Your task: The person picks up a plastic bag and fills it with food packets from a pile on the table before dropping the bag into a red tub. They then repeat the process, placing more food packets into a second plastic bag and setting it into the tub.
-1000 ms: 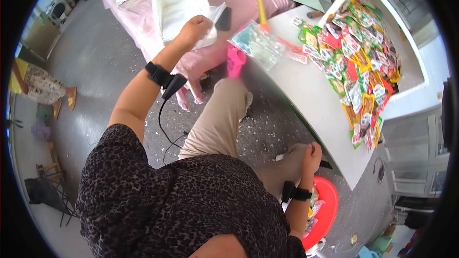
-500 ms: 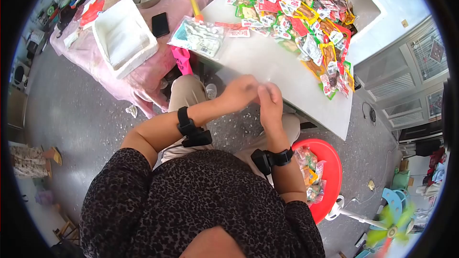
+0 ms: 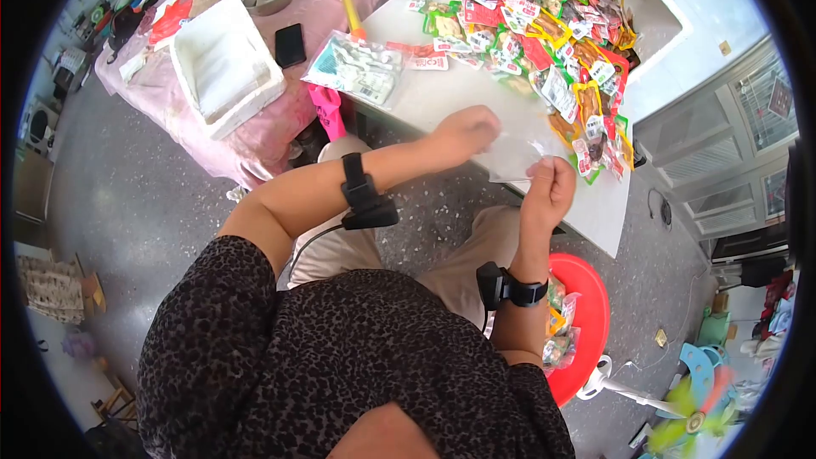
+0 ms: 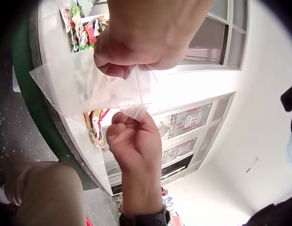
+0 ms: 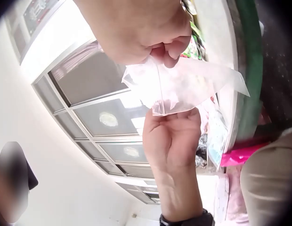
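A clear, thin plastic bag [image 3: 515,155] stretches between both hands over the near edge of the table. My left hand [image 3: 466,133] pinches one side of its opening end, fingers curled. The right hand [image 3: 551,190] grips the other side between thumb and fingers. In the left wrist view the bag [image 4: 75,89] hangs flat and see-through, with fine lines along the held end. The right wrist view shows the bag [image 5: 198,80] with nothing visible inside. Just past the hands, many small colourful snack packets [image 3: 544,42] lie heaped on the table.
The packets spill from a white foam box [image 3: 654,0] onto the white table [image 3: 442,102]. A packet of clear bags [image 3: 357,68] lies at the table's left edge. A red basin [image 3: 586,323] with packets stands low at right, near a fan [image 3: 693,421]. Another foam box [image 3: 225,68] sits left.
The left hand came from the foam box side to meet the right hand over the table edge. Both hands then moved apart, spreading the clear bag between them.
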The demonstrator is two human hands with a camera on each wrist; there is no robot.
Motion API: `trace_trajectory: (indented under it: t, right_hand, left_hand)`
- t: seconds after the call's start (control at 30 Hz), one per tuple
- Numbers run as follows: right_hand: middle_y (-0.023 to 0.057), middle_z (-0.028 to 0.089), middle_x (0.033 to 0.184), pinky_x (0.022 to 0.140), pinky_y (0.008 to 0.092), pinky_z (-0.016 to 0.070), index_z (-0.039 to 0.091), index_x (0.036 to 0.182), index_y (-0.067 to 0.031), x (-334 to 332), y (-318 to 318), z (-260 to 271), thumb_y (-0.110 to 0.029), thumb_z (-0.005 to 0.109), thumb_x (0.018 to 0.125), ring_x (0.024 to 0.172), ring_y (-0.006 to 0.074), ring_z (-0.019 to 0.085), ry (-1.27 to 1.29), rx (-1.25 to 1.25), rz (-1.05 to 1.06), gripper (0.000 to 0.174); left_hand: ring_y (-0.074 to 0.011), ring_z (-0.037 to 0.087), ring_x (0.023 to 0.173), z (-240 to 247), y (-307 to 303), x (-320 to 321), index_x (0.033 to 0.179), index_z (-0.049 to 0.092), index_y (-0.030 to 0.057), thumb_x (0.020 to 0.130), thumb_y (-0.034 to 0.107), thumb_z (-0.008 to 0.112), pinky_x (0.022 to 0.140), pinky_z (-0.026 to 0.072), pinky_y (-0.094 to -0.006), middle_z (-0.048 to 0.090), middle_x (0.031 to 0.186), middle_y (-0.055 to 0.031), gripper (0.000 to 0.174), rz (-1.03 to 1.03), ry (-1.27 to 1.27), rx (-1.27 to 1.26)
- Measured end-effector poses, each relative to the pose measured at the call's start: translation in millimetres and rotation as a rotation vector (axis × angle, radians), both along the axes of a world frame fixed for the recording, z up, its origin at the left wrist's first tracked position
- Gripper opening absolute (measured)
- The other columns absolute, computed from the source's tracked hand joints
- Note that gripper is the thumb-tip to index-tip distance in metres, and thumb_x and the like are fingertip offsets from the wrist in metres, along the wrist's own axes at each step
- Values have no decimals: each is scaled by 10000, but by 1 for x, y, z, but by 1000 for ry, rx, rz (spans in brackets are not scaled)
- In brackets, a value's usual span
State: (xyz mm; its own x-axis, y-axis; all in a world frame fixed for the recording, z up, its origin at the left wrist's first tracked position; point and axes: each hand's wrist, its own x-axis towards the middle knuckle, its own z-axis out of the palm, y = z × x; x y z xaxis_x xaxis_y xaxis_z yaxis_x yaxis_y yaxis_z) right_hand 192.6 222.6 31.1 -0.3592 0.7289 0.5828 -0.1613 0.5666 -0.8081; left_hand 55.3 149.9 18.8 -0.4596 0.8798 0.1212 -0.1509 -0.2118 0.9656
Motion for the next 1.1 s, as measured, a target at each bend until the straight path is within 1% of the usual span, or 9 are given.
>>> trace_trajectory:
  t: [0.1,0.2,0.27,0.37,0.6,0.67,0.8,0.9,1.1]
  right_hand:
    - [87,489,613,506,256,373,487,767,3,3,-5,35,-77,487,760,536,170,466,-193,385,-186,80]
    - [131,489,619,511,314,380,493,746,8,-7,4,36,-73,505,722,544,251,474,-345,452,-153,86]
    - [140,505,626,503,366,383,505,755,-9,-23,24,3,-86,504,713,559,297,490,-402,491,-168,89]
    - [145,523,638,516,396,387,501,733,-25,-45,44,-34,-120,501,719,588,327,506,-542,437,-157,95]
    - [152,533,637,551,391,400,492,718,-31,-82,77,-85,-160,480,731,613,318,519,-663,262,-72,130]
    - [152,535,642,558,390,403,493,722,-33,-89,84,-88,-160,476,733,617,319,520,-674,227,-54,129]
    - [151,540,662,563,391,402,496,724,-35,-96,95,-97,-161,470,737,625,318,521,-640,213,-35,130]
    - [147,540,674,565,389,401,498,725,-32,-99,101,-102,-152,467,737,629,314,520,-637,247,-33,125]
    - [143,531,675,555,385,396,501,723,-25,-97,100,-98,-130,465,737,626,313,513,-568,260,-5,112]
  left_hand:
    - [-76,454,598,8,29,1,804,467,47,763,79,465,550,380,-203,486,668,-10,52,-139,-70,0]
    - [-82,453,577,-1,51,-3,786,462,50,748,77,457,520,378,-205,481,659,-16,47,-258,-146,-79]
    - [-85,453,565,-16,60,-8,784,462,47,755,96,451,505,383,-206,479,660,-20,59,-289,-172,-231]
    - [-106,476,567,-50,63,-25,833,475,36,753,138,464,513,410,-215,486,679,-34,130,-181,34,-515]
    - [-123,515,641,-47,43,-84,909,517,31,748,199,480,563,433,-258,525,739,-46,236,-68,469,-514]
    - [-149,526,704,-40,35,-114,883,526,45,728,198,497,631,430,-272,540,775,-71,220,78,796,-400]
    - [-251,499,908,-52,33,-191,993,515,65,694,219,519,780,394,-322,535,948,-134,336,375,1115,-566]
    - [-277,468,971,-36,32,-216,1072,469,51,674,294,536,826,372,-339,485,1054,-157,471,404,1237,-938]
    - [-304,433,1018,-43,46,-256,1111,425,16,581,404,597,856,351,-348,442,1106,-189,678,-6,1169,-1206]
